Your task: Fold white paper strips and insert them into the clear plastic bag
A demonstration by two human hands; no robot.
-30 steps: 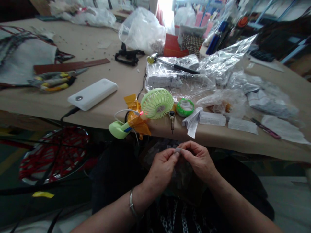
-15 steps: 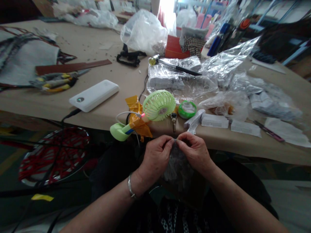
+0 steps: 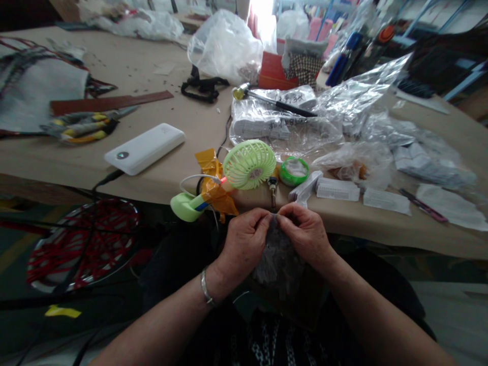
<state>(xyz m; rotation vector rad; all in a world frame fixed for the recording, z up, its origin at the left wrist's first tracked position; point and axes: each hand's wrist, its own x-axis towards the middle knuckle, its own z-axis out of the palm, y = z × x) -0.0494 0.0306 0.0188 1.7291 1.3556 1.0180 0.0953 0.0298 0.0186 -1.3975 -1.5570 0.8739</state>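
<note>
My left hand (image 3: 246, 239) and my right hand (image 3: 305, 231) meet just in front of the table edge, thumbs and fingertips pinched. Between them they hold a small pale strip (image 3: 273, 218), mostly hidden by the fingers. Right above it, a thin metal tip with a brass-coloured body (image 3: 273, 192) points over the edge towards my fingers. Below my hands, a dim heap of whitish pieces (image 3: 280, 264) lies at my lap. A stack of folded white labels (image 3: 305, 190) rests on the table beyond my right hand.
A green handheld fan (image 3: 249, 165), bound with orange tape (image 3: 219, 190), stands at the edge beside a green round tub (image 3: 293, 171). Printed white labels (image 3: 337, 189), a pen-like tool (image 3: 423, 206) and plastic bags (image 3: 290, 132) lie right. A white power bank (image 3: 145, 147) and pliers (image 3: 84, 127) lie left.
Both hands have risen slightly towards the metal tip, still pinching the pale strip. The view has shifted a little; the things on the table stay in place.
</note>
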